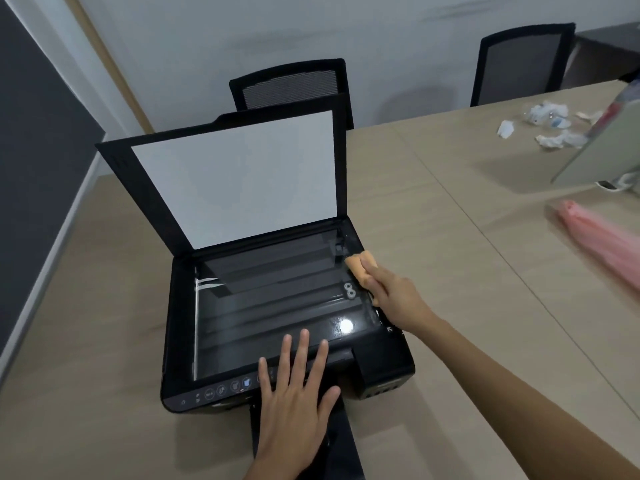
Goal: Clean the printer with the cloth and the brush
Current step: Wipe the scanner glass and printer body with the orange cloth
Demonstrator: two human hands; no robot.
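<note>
right hand [391,292] pinches cloth [360,268]

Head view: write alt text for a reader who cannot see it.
A right hand presses an orange cloth on the right edge of an open black printer scanner glass, while the left hand rests flat on its front. The lid stands raised.

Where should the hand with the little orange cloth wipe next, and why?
Probably leftward across the glass. The right hand holds the cloth at the glass's far right edge, so most of it looks unwiped. The left hand lies flat on the printer front, steadying it.
</note>
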